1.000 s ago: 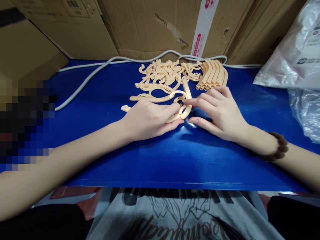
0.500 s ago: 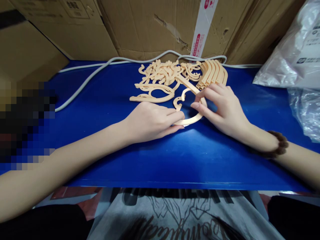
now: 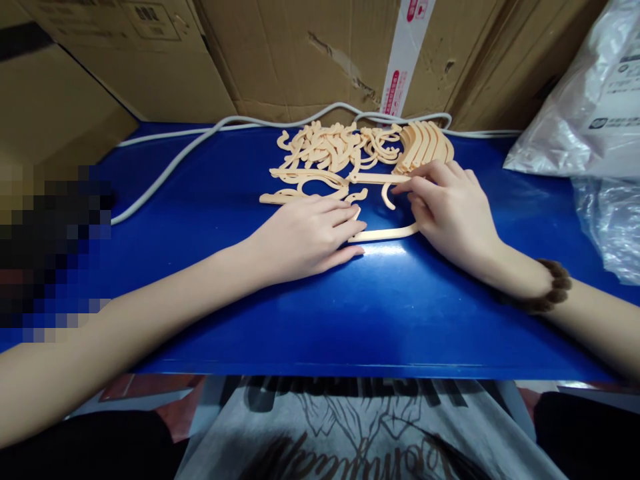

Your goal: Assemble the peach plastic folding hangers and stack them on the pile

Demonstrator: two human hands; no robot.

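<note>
A beige folding clothes hanger (image 3: 385, 233) lies on the blue table between my hands, its two long arms running sideways. My left hand (image 3: 307, 237) rests at its left end. The fingers are stretched out and the thumb is apart, with the near arm's tip between them. A small hook (image 3: 357, 196) pokes out past these fingertips. My right hand (image 3: 450, 210) is curled over the hanger's right end, and its fingers hide the bend there. Close behind my left hand, folded hangers (image 3: 320, 177) lie side by side.
At the back, loose beige hooks (image 3: 325, 147) lie in a pile beside a stack of curved hanger arms (image 3: 427, 147). A white cable (image 3: 175, 163) runs along the cardboard boxes (image 3: 310, 60). Plastic bags (image 3: 575, 127) stand at the right.
The hanger has turned and settled flatter, its far arm now level beside the folded hangers. My left fingers have loosened from a pinch. My right hand has curled further over the right end.
</note>
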